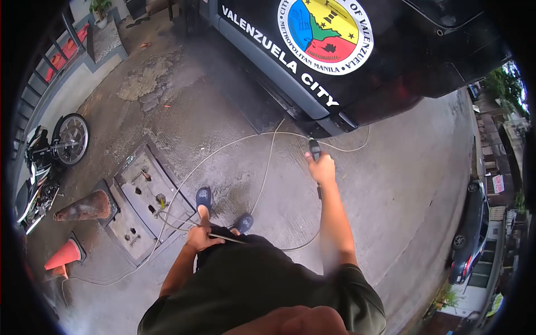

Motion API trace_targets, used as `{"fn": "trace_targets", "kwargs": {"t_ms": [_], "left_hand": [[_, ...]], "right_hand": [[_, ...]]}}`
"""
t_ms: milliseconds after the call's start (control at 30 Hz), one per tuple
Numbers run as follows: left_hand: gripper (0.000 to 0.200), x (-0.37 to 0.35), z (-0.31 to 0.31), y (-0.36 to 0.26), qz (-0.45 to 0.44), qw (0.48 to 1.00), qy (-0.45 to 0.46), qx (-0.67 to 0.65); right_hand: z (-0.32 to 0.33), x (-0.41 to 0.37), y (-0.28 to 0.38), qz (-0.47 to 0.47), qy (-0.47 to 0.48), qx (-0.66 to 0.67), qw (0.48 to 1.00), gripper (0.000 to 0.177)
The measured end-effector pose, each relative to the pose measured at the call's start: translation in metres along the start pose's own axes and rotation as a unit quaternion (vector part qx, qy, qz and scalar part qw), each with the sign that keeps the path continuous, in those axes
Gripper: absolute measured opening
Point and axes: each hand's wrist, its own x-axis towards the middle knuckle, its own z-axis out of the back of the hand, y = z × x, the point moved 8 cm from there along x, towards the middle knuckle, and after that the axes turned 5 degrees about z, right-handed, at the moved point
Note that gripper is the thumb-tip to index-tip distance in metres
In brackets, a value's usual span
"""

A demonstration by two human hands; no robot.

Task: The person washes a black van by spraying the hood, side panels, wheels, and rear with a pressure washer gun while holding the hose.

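My right hand [322, 169] is closed round the dark handle of a spray gun [315, 149], held out toward the lower edge of a black vehicle [391, 67]. At my waist, my left hand [202, 238] grips a thin pale hose [228, 239]. More of the hose loops over the wet concrete, past my feet in dark clogs [204, 196] and up near the vehicle. White lettering and a round, colourful city seal [326, 33] mark the vehicle's side.
Left of my feet lies a metal cover plate [146, 192] with holes, beside two orange traffic cones [92, 206]. A motorcycle [47, 162] stands at the far left near a railing. A dark car [469, 237] is parked at the far right.
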Motion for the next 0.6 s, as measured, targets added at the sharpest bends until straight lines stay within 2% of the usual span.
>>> {"fn": "trace_targets", "kwargs": {"t_ms": [67,133,200,267,367,400,600], "left_hand": [[0.072,0.019,0.021,0.001,-0.012,1.000,0.012,-0.017],[0.070,0.035,0.030,0.001,-0.033,0.999,0.042,0.001],[0.070,0.058,0.033,-0.011,-0.065,0.995,0.077,0.019],[0.068,0.079,0.048,-0.047,-0.112,0.986,0.116,0.046],[0.067,0.104,0.051,-0.095,-0.160,0.968,0.193,0.018],[0.061,0.107,0.052,-0.108,-0.208,0.960,0.187,0.012],[0.052,0.118,0.067,-0.138,-0.278,0.938,0.207,0.009]], "right_hand": [[0.029,-0.001,-0.010,-0.035,-0.040,0.019,0.998,0.053],[0.084,-0.003,0.015,-0.033,-0.126,0.063,0.989,0.051],[0.112,0.020,0.009,-0.062,-0.157,0.031,0.985,0.053],[0.130,0.034,0.032,-0.069,-0.138,-0.019,0.988,0.057],[0.136,0.054,0.029,-0.079,-0.123,-0.106,0.984,0.058],[0.137,0.057,0.024,-0.085,-0.116,-0.131,0.981,0.058],[0.153,0.059,-0.026,-0.146,-0.118,-0.124,0.974,0.062]]}}
